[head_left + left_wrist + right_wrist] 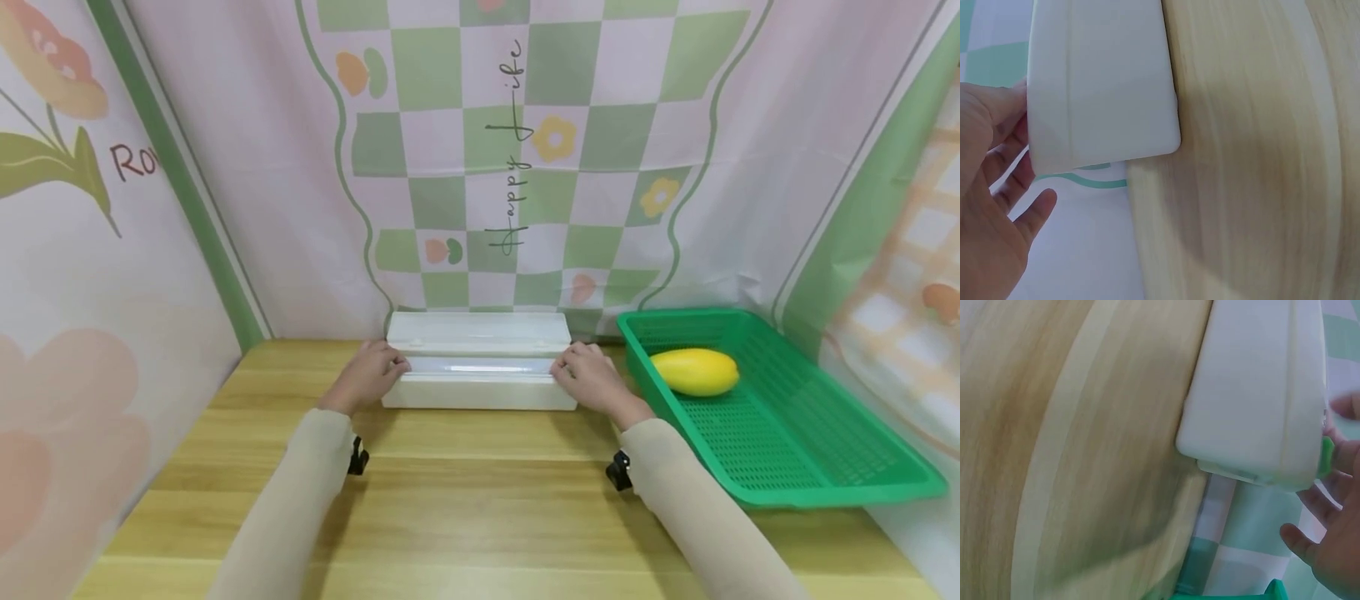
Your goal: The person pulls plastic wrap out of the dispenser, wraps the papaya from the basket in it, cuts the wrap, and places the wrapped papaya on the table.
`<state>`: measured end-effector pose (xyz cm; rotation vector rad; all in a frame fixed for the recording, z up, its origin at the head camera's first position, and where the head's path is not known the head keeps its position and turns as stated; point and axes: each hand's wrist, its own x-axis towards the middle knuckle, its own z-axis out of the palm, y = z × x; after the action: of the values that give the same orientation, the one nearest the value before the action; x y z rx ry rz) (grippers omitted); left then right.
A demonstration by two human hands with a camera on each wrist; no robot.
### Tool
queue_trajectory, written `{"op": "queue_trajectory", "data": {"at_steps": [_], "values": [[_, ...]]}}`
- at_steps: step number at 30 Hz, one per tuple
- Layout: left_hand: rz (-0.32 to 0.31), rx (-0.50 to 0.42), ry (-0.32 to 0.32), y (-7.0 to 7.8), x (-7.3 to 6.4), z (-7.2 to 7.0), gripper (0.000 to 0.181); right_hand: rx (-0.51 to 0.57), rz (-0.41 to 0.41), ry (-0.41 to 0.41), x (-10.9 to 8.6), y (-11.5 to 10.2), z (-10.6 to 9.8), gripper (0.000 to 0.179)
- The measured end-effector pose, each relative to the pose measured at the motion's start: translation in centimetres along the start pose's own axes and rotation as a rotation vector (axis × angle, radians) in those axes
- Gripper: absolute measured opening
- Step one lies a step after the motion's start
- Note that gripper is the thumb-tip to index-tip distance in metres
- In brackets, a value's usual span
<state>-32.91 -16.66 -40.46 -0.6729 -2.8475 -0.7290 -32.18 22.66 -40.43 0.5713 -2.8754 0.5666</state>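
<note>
A white cling film dispenser box [480,394] stands on the table with its lid [480,330] raised at the back. Inside the box lies a shiny, clear roll of cling film [480,366]. At the left end my left hand [369,374] grips the top edge with bent fingers, thumb inward. My right hand [592,377] grips the opposite end likewise. In the right wrist view a small green piece [1325,456] shows between the box and the right fingers. The box walls hide the fingertips in both wrist views, so whether they also touch the film I cannot tell.
To the right stands a green plastic basket [795,492] with a yellow, oval, melon-like fruit [697,372] in it. The wooden table [480,517] stretches in front of the box. A patterned cloth [517,150] hangs close behind the raised lid.
</note>
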Motion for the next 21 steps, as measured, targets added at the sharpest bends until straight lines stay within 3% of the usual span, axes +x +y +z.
{"op": "queue_trajectory", "data": {"at_steps": [5,13,21], "values": [[-0.001,-0.048,0.023,-0.13,-0.10,0.22,0.027,0.072,-0.028,0.006,-0.09,0.08,-0.36,0.016],[0.018,-0.148,0.069,-0.71,-0.07,0.41,0.024,0.065,-0.072,0.089,0.15,-0.02,-0.14,0.011],[-0.044,-0.293,0.031,-0.48,-0.46,0.15,0.029,0.226,0.009,0.044,-0.29,-0.37,-0.29,0.013]]}}
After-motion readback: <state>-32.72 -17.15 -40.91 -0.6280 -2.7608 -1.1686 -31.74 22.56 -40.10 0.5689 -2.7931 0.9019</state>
